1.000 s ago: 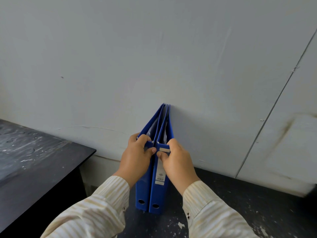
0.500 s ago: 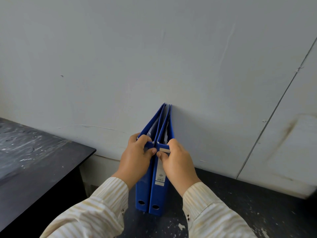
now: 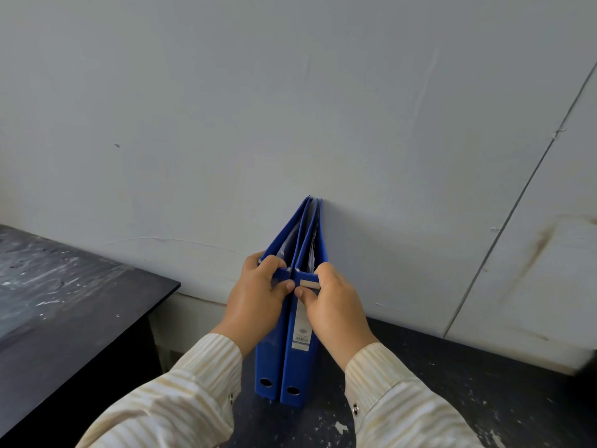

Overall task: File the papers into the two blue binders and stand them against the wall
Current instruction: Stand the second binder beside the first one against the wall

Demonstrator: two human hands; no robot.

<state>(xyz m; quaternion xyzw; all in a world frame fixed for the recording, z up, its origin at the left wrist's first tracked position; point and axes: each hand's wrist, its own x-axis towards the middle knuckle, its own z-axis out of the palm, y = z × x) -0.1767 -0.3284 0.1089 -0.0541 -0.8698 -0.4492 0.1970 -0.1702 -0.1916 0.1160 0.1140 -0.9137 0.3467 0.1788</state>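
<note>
While both binders are standing upright side by side on the dark floor [image 3: 452, 399], far edges touching the pale wall [image 3: 290, 108], the left hand [image 3: 255, 305] is gripping the top of the left binder [image 3: 268, 357] and the right hand [image 3: 332, 305] is pinching the right binder [image 3: 297, 367] at its spine label. White papers [image 3: 310, 250] are showing inside.

Looks like a bare, worn office or storeroom: plain grey panel wall [image 3: 290, 108] with stains and a seam, dark paint-flecked floor [image 3: 468, 383], black scuffed desk [image 3: 64, 302], two blue lever-arch binders [image 3: 292, 367] standing against the wall
</note>
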